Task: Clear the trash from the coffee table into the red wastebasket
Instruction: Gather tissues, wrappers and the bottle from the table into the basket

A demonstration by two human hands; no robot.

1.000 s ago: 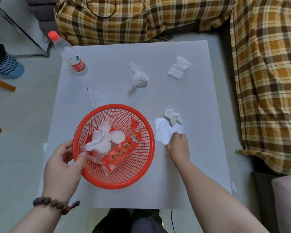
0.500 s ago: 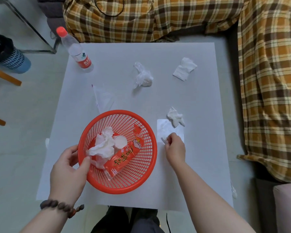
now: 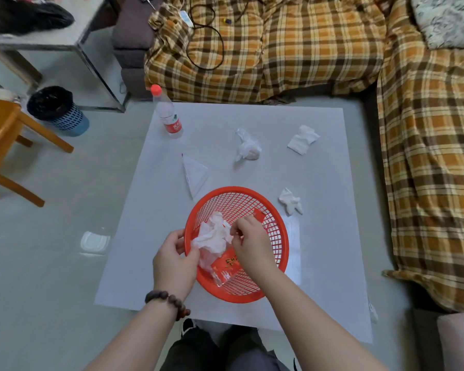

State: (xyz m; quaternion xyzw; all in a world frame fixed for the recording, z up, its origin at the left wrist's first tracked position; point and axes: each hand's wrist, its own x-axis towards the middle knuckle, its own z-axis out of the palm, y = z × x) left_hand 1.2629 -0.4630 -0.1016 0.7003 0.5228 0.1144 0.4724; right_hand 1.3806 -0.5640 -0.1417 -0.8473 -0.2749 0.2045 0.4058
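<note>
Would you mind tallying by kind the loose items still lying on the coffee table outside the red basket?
Crumpled white tissues: 2, the far-right tissue and the tissue beside the basket
Clear plastic wrappers: 2, the crumpled bag and the triangular wrapper
Flat white packets: 1, the packet partly hidden by the basket
Water bottles: 1, the red-capped bottle
Total: 6

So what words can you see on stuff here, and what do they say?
Bottle, red label: white writing, too small to read.
Red wrapper in the basket: yellow characters, partly hidden and too blurred to read.
Flat paper by the basket: faint marks, unreadable.
Nothing else carries text.
</note>
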